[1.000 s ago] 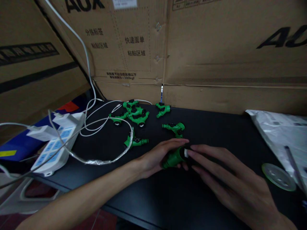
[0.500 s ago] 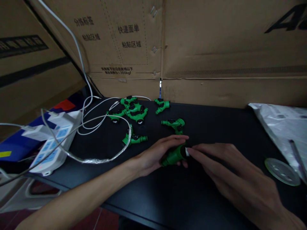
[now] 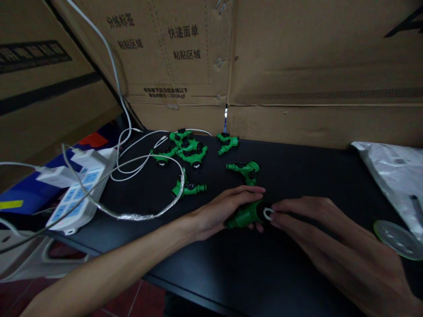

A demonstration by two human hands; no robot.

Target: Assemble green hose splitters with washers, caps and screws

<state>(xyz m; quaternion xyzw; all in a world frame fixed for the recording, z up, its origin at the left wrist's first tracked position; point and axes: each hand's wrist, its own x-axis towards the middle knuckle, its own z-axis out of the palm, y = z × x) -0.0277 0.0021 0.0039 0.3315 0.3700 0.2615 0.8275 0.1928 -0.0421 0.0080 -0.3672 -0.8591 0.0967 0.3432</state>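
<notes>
My left hand (image 3: pixel 228 211) is wrapped round a green hose splitter (image 3: pixel 246 215), its dark round opening turned toward my right hand. Between thumb and fingertips, my right hand (image 3: pixel 327 237) pinches a white ring washer (image 3: pixel 268 214) right at that opening; whether it sits partly inside I cannot tell. Just beyond my left fingers lies another green hose splitter (image 3: pixel 246 169) with a black valve lever. One more hose splitter (image 3: pixel 190 188) rests left of my hand, beneath a looped cable. Farther back are a cluster of hose splitters (image 3: pixel 188 147) and a single hose splitter (image 3: pixel 228 143).
A white power strip (image 3: pixel 79 193) with plugged-in adapters and a trailing white cable (image 3: pixel 139 216) occupies the left side. Cardboard (image 3: pixel 280 66) walls the back of the black table (image 3: pixel 317 176). On the right lie a plastic bag (image 3: pixel 393 171) and a clear round disc (image 3: pixel 398 237).
The white washer now shows as a ring at the splitter's opening, where before only a white edge was visible. The view has shifted slightly; my left hand keeps its hold.
</notes>
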